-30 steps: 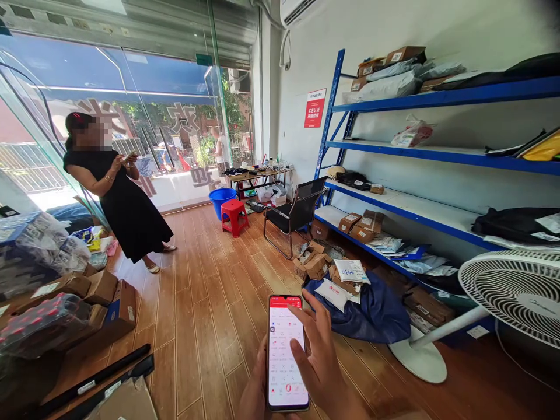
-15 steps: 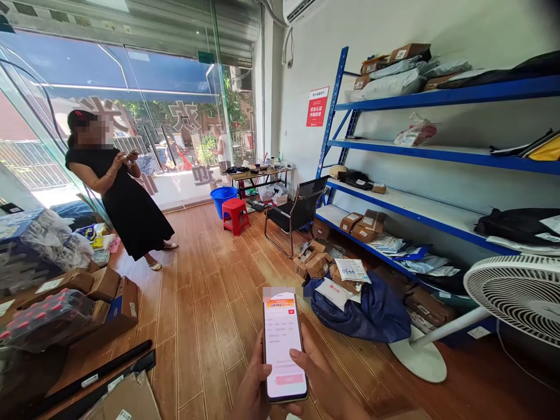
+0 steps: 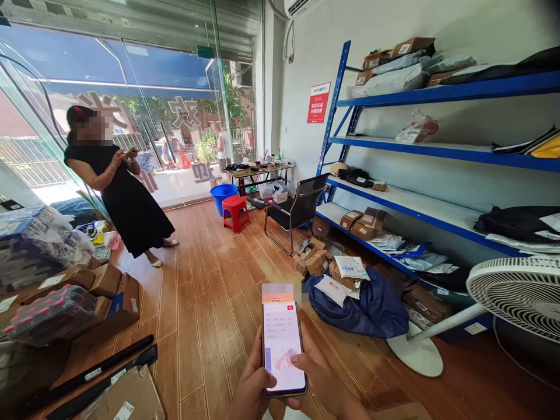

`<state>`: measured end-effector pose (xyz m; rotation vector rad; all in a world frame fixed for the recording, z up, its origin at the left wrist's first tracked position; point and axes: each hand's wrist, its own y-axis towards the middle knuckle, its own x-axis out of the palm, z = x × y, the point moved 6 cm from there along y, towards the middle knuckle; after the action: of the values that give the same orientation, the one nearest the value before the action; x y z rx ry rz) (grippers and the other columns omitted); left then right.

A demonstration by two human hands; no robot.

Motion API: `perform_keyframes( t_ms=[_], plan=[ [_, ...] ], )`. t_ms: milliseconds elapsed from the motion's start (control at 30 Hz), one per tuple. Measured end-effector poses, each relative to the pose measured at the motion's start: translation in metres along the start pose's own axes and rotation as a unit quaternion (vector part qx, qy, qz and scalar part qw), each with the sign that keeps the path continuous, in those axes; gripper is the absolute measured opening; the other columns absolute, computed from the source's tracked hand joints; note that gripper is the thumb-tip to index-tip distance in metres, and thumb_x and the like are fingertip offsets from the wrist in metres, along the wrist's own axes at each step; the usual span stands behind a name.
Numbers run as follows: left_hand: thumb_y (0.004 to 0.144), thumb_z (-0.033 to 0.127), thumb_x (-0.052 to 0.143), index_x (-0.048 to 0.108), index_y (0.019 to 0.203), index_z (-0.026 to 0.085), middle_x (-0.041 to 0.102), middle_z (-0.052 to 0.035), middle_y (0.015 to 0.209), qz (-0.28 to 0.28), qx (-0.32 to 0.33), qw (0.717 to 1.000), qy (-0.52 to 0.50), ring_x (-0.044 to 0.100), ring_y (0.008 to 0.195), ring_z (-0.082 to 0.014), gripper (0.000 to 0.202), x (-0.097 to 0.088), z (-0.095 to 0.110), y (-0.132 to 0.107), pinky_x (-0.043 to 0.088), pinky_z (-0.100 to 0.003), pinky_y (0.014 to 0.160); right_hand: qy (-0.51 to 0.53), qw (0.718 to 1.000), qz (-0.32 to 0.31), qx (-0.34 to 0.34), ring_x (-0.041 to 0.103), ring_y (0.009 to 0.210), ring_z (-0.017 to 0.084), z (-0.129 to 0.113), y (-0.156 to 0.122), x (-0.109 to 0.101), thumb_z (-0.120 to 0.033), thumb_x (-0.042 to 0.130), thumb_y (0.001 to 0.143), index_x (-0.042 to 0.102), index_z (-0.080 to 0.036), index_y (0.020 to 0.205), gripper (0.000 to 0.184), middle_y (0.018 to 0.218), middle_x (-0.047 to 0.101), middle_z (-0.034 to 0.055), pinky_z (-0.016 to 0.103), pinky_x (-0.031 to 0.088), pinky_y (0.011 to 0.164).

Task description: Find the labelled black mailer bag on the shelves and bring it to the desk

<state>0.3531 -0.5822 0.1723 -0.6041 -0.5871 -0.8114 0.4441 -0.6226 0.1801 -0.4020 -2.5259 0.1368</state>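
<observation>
Wooden flooring [image 3: 205, 303] runs between cardboard boxes [image 3: 106, 280] and blue shelves [image 3: 437, 93] toward a glass front [image 3: 175, 186]. Low in view, a lit phone [image 3: 282, 332] sits between the left grip [image 3: 252, 382] and right grip [image 3: 321, 373], both grasping its sides, thumbs [image 3: 300, 361] over its lower half.

The left grip [image 3: 252, 378] and right grip [image 3: 322, 373] hold a phone [image 3: 281, 331] between them, thumbs over its screen. Right of the right grip are a blue bag [image 3: 380, 314] and white fan [image 3: 520, 297]; well beyond the left grip stands a red stool [image 3: 235, 213].
</observation>
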Motion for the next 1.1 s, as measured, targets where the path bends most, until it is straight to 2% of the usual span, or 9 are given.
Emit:
perform_keyframes(
  t_ms=[200,333,400,533,633,767,867,1033,1100],
  plan=[
    [0.06,0.013,0.046,-0.009,0.143,0.027,0.057,-0.0107,0.122,-0.012,-0.003,1.0,-0.005,0.06,0.055,-0.0177,0.101,-0.009,-0.007,0.004,0.05,-0.032,0.047,-0.067,0.997,-0.01,-0.027,0.061,0.078,0.02,-0.005,0.0,0.002,-0.051,0.07,0.065,0.042,-0.021,0.122,0.07,0.094,0.068,0.0077,0.032,0.049,0.066],
    [0.058,0.012,0.05,-0.007,0.143,0.025,0.061,-0.0099,0.117,0.009,0.004,1.0,-0.029,0.063,0.078,-0.0232,0.103,-0.008,-0.005,0.003,0.05,-0.028,0.053,-0.036,0.999,-0.016,-0.009,0.057,0.061,0.017,-0.003,-0.001,0.005,-0.046,0.067,0.068,0.043,-0.023,0.126,0.067,0.079,0.068,0.003,0.028,0.045,0.053],
    [0.059,0.013,0.054,-0.002,0.144,0.023,0.063,-0.0102,0.115,0.034,0.017,0.999,-0.038,0.062,0.085,-0.0232,0.102,-0.008,-0.003,0.002,0.05,-0.027,0.058,-0.028,1.0,-0.01,-0.005,0.053,0.053,0.015,-0.003,-0.001,0.008,-0.046,0.062,0.072,0.044,-0.023,0.128,0.063,0.072,0.066,0.0016,0.027,0.043,0.049],
    [0.067,0.028,0.067,0.008,0.145,0.02,0.063,-0.0129,0.115,0.116,0.035,0.993,-0.005,0.061,0.073,-0.0183,0.097,-0.015,-0.003,0.005,0.049,-0.026,0.056,-0.023,1.0,-0.01,0.001,0.05,0.048,0.013,-0.004,-0.002,0.014,-0.053,0.061,0.071,0.045,-0.023,0.129,0.067,0.075,0.067,0.0033,0.025,0.039,0.042],
    [0.068,0.037,0.07,0.01,0.144,0.025,0.062,-0.0127,0.117,0.154,0.026,0.988,0.014,0.063,0.077,-0.0207,0.098,-0.018,-0.006,0.007,0.048,-0.025,0.053,-0.015,1.0,-0.017,0.002,0.05,0.047,0.013,-0.004,-0.002,0.017,-0.055,0.061,0.07,0.046,-0.023,0.128,0.068,0.076,0.067,0.0036,0.025,0.04,0.042],
    [0.063,0.02,0.061,0.001,0.145,0.024,0.059,-0.0128,0.12,0.094,0.015,0.995,-0.01,0.062,0.083,-0.0263,0.101,-0.011,-0.007,0.008,0.047,-0.025,0.043,0.018,0.999,0.033,-0.016,0.058,0.058,0.017,-0.003,0.001,0.01,-0.052,0.067,0.065,0.049,-0.022,0.123,0.068,0.072,0.067,0.0016,0.027,0.045,0.051],
    [0.052,0.006,0.05,-0.009,0.143,0.024,0.061,-0.0094,0.116,0.094,-0.008,0.995,0.017,0.061,0.078,-0.0239,0.11,-0.009,-0.008,0.005,0.049,-0.027,0.045,0.042,0.996,0.081,-0.006,0.06,0.058,0.018,-0.002,0.006,0.004,-0.054,0.071,0.059,0.055,-0.019,0.112,0.066,0.069,0.068,0.0019,0.029,0.046,0.054],
    [0.053,0.008,0.048,-0.006,0.143,0.03,0.059,-0.0081,0.119,0.064,-0.013,0.998,0.016,0.061,0.08,-0.0241,0.107,-0.01,-0.011,0.007,0.049,-0.027,0.046,0.016,0.973,0.228,0.0,0.057,0.053,0.019,-0.011,0.012,-0.01,-0.065,0.07,0.052,0.063,-0.018,0.078,0.054,0.058,0.065,0.0005,0.031,0.045,0.051],
    [0.054,0.009,0.048,-0.006,0.143,0.03,0.057,-0.0091,0.123,0.044,-0.019,0.999,0.012,0.062,0.076,-0.024,0.106,-0.012,-0.014,0.009,0.05,-0.029,0.047,-0.003,0.968,0.249,-0.012,0.057,0.054,0.019,-0.015,0.016,-0.013,-0.066,0.07,0.051,0.064,-0.017,0.07,0.052,0.056,0.063,0.0001,0.03,0.045,0.051]
  ],
)
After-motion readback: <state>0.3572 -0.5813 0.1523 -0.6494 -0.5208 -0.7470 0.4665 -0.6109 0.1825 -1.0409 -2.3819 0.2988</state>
